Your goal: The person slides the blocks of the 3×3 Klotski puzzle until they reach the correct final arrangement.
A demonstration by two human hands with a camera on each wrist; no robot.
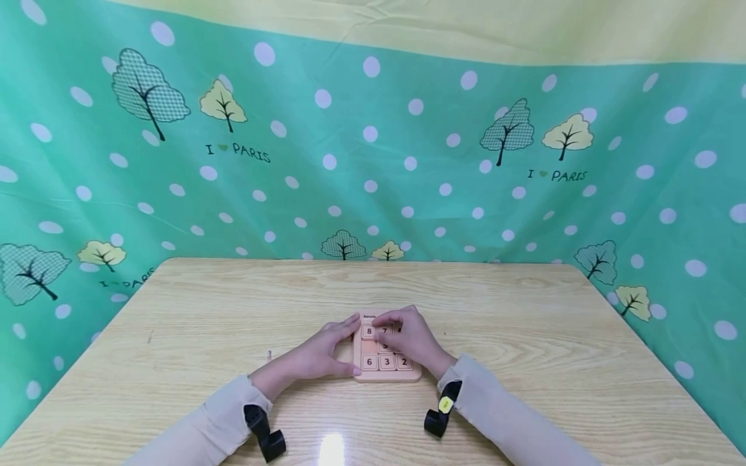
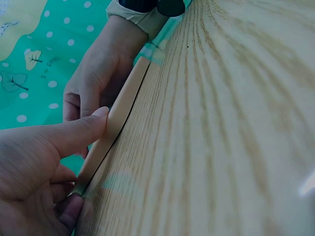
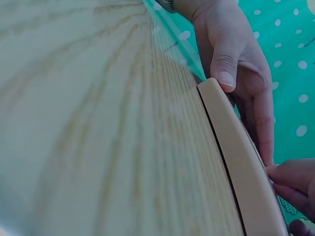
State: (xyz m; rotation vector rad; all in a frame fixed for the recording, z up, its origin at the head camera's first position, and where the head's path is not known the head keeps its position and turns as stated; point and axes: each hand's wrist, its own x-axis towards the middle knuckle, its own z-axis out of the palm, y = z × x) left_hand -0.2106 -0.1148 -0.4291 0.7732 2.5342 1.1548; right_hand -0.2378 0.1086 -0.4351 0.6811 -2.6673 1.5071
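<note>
A pale pink sliding number puzzle (image 1: 387,376) lies flat on the table, its square tiles marked with black digits. The tile 8 (image 1: 369,331) sits top left, and 6 (image 1: 370,362), 3 and 2 run along the bottom row. Below the 8 a slot shows bare pink. My left hand (image 1: 317,353) holds the puzzle's left side, thumb at the lower corner and fingers at the upper one. In the left wrist view that thumb presses the side wall (image 2: 118,113). My right hand (image 1: 412,336) reaches over the tiles, thumb and index finger apart near the 8 and 7, hiding the right-hand tiles.
The wood-grain table (image 1: 233,291) extends around the puzzle. Behind it hangs a green dotted cloth (image 1: 373,162) with printed trees. Black straps with small cameras (image 1: 265,432) are on both wrists, over light sleeves.
</note>
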